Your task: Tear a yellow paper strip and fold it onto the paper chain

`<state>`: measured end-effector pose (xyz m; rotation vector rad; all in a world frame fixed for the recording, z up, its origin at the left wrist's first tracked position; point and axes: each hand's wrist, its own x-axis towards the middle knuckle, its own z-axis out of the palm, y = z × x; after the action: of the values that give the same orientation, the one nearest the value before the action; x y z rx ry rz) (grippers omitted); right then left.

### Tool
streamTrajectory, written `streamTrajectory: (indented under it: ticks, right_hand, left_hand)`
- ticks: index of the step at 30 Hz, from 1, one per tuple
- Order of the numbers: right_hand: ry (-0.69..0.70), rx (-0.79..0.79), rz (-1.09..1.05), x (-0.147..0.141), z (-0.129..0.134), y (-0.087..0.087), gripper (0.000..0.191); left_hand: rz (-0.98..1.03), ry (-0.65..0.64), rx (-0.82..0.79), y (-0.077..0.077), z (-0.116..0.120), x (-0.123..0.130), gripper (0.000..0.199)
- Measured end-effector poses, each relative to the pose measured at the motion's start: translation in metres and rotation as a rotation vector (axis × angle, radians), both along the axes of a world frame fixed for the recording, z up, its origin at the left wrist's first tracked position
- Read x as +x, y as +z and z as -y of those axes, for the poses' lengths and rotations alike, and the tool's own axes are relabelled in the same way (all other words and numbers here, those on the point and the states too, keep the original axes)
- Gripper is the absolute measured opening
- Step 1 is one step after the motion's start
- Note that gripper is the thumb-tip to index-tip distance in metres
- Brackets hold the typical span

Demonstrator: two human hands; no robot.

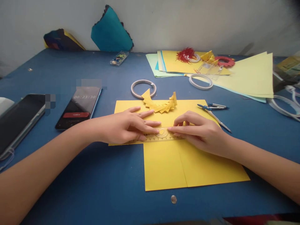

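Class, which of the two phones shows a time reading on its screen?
The phone nearer the left hand, reading 00:23:30 above a red button; the other phone, farther left, has a black screen.

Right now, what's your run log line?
left hand: spread on clear plastic ruler | right hand: fingers on ruler | ruler: on yellow paper sheet | beyond: curved yellow folded-paper strip
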<state>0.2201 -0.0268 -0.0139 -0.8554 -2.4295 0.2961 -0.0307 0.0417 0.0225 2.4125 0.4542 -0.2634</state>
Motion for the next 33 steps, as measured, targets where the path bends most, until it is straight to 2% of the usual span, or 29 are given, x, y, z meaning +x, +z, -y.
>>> streamTrajectory:
  ticks: [20, 33]
  right_hand:
    - [0.027, -0.017, -0.022, 0.0003, 0.0000, -0.0004, 0.023]
    - [0.026, -0.036, -0.034, -0.0002, -0.0005, -0.0001, 0.023]
  left_hand:
    - [-0.050, 0.004, 0.029, 0.0034, 0.0028, 0.0011, 0.039]
    - [-0.093, -0.008, 0.073, 0.0038, 0.0080, 0.0024, 0.049]
